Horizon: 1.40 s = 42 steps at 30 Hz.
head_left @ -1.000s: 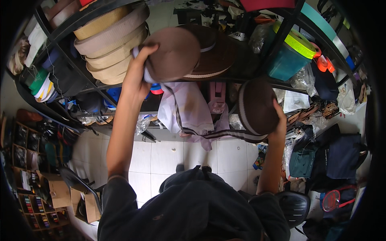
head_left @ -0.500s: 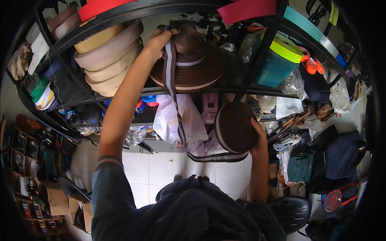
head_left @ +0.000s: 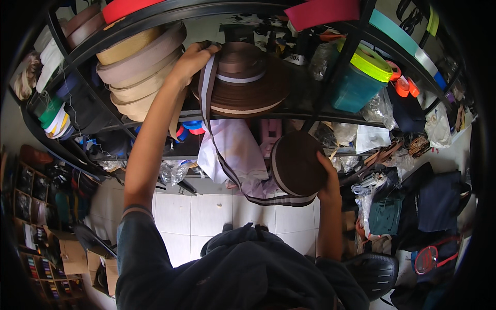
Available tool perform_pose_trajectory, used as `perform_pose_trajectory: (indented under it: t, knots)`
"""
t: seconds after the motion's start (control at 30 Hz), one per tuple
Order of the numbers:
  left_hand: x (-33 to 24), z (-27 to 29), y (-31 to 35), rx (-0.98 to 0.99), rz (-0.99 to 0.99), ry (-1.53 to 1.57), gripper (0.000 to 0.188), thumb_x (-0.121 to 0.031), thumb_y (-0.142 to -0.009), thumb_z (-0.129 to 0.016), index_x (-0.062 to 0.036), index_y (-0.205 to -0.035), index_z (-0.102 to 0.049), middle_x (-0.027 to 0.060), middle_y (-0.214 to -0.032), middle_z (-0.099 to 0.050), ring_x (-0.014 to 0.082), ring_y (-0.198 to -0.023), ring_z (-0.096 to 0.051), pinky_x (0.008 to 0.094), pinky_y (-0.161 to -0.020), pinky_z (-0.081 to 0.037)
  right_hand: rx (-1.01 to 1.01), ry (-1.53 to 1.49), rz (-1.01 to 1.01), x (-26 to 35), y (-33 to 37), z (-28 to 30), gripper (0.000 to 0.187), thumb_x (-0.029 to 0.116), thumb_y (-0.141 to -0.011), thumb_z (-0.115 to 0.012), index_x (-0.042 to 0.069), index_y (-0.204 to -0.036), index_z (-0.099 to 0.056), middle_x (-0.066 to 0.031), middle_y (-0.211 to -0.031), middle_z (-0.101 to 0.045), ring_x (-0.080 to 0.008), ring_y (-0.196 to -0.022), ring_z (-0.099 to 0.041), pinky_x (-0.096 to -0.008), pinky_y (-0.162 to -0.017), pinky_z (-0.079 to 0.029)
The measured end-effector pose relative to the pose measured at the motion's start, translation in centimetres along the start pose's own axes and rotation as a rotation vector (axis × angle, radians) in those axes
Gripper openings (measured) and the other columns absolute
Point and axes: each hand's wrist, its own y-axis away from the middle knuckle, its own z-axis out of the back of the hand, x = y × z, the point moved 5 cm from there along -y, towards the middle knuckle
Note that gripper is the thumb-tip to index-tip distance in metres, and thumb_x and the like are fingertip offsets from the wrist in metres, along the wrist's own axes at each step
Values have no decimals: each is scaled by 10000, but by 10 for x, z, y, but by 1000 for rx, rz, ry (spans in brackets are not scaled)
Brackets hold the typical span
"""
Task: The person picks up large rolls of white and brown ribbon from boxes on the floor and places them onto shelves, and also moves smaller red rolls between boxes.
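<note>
My right hand [head_left: 329,178] is closed round the right edge of a dark brown webbing roll [head_left: 298,161] with a pale stripe, held in front of the shelves. From the roll's underside a loose brown-and-pale webbing strap [head_left: 219,155] sags and then climbs to my left hand [head_left: 195,61]. My left fingers are closed on the strap's upper part at the shelf; their tips are partly hidden. Just right of that hand, a stack of brown webbing rolls [head_left: 243,93] lies on the shelf, a small roll on top of wider ones.
Beige webbing rolls [head_left: 137,88] are stacked left of my left arm. A teal tub [head_left: 354,88] with a yellow-green roll on it stands to the right, past a black shelf post [head_left: 343,57]. White cloth [head_left: 232,150] hangs below the shelf. A black chair [head_left: 374,276] is at lower right.
My left hand has moved left and slightly down, drawing the strap's upper part away from the stacked rolls. The strap hangs in a wider curve. The held roll has shifted slightly left.
</note>
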Motion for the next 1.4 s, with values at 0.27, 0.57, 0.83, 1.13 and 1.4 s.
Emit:
perform_pose_trajectory:
  t: [0.27,0.57,0.83,1.13,1.4]
  knots:
    - [-20,-8,153,-210,-400,-473,559,-273,-834,-636,46,-1265,-480,313,-1176,-543,236,-993,-616,323,-880,-448,107,121,55,-20,-13,-25,425,204,-832,-638,27,-1192,-496,-98,-1115,-570,-188,-1050,-549,-294,-882,-443]
    - [40,-51,252,238,231,227,484,-167,-750,-735,-4,-1159,-534,134,-1056,-625,189,-976,-599,309,-849,-474,598,774,290,-53,-2,-94,420,73,-780,-685,38,-1145,-481,-86,-974,-613,-142,-934,-581,-262,-807,-447]
    - [78,-16,270,-359,206,425,343,-190,-801,-689,6,-1062,-581,88,-955,-621,154,-892,-583,286,-817,-454,349,901,548,-83,-11,-105,386,116,-779,-687,21,-1112,-518,-100,-790,-603,-165,-657,-608,-272,-608,-480]
    - [91,-51,282,-744,223,827,443,-360,-918,-541,-22,-1192,-459,99,-1105,-516,165,-991,-516,293,-845,-436,233,512,471,-118,-6,-127,508,179,-839,-644,-17,-1243,-405,-169,-1121,-575,-218,-1072,-545,-317,-918,-411]
    - [125,-46,275,-366,111,885,543,-362,-922,-455,-20,-1331,-353,141,-1260,-448,236,-1220,-402,385,-1024,-336,249,560,511,-115,-7,-114,549,164,-803,-686,-13,-1243,-408,-178,-1135,-567,-235,-1047,-566,-319,-891,-435]
